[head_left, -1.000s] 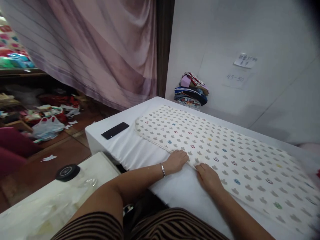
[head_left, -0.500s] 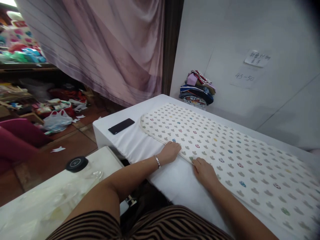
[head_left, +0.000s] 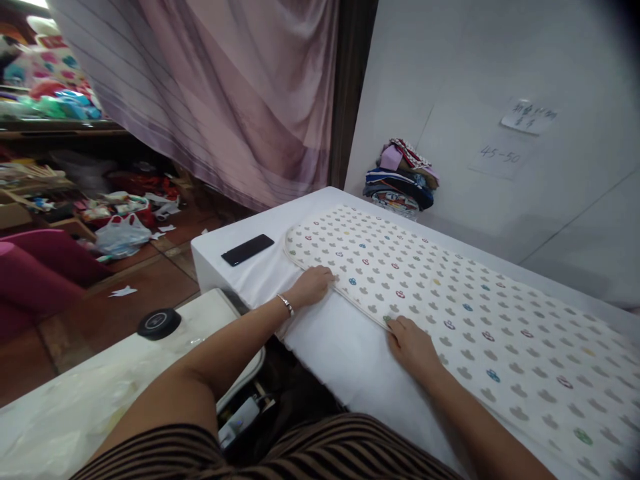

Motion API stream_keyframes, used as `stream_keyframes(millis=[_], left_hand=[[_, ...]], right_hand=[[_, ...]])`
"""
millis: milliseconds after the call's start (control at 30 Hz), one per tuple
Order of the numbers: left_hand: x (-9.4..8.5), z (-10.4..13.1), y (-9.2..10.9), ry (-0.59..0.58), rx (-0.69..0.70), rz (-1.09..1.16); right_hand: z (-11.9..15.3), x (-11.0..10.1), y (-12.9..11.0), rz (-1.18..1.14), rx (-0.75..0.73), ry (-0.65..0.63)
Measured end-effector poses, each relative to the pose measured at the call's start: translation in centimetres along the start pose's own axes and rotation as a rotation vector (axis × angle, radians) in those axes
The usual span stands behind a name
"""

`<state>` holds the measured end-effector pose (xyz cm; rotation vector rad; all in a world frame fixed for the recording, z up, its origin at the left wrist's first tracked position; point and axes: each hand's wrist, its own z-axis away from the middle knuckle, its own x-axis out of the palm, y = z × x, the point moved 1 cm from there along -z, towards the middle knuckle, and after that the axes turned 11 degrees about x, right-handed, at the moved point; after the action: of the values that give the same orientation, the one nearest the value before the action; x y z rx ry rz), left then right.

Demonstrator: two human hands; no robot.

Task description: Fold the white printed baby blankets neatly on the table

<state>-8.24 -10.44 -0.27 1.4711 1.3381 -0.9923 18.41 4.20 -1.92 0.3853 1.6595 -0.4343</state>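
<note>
A long cream cloth (head_left: 415,287) printed with grey shapes and small coloured motifs lies flat on the white-covered table (head_left: 320,333), its rounded end at the far left. On its near edge, close to that rounded end, my left hand (head_left: 313,285) has its fingers closed on the border. Farther right, my right hand (head_left: 411,343) pinches the same edge. The fingertips of both hands rest against the cloth's border, and a stretch of the edge shows between them.
A black phone (head_left: 247,250) lies at the table's left end. A lower white surface (head_left: 115,360) at left bears a black round object (head_left: 159,323) and clear plastic. Folded fabrics (head_left: 400,177) are stacked by the wall; a pink curtain (head_left: 240,87) hangs behind.
My left hand has slid left along the cloth's edge, away from my right hand, which stays at about the same spot on the edge. The view has shifted slightly.
</note>
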Motion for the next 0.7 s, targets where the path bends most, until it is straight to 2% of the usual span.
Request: stream_keyframes(millis=[167, 400, 700], left_hand=[[-0.5, 0.6, -1.8, 0.010, -0.013, 0.009], [0.0, 0.1, -2.3, -0.033, 0.081, -0.040], [0.0, 1.0, -3.1, -0.031, 0.119, -0.060]], right_hand=[[-1.1, 0.1, -1.2, -0.016, -0.021, 0.000], [-2.5, -0.1, -2.7, 0.008, -0.010, -0.043], [-2.7, 0.1, -2.5, -0.041, -0.047, -0.073]])
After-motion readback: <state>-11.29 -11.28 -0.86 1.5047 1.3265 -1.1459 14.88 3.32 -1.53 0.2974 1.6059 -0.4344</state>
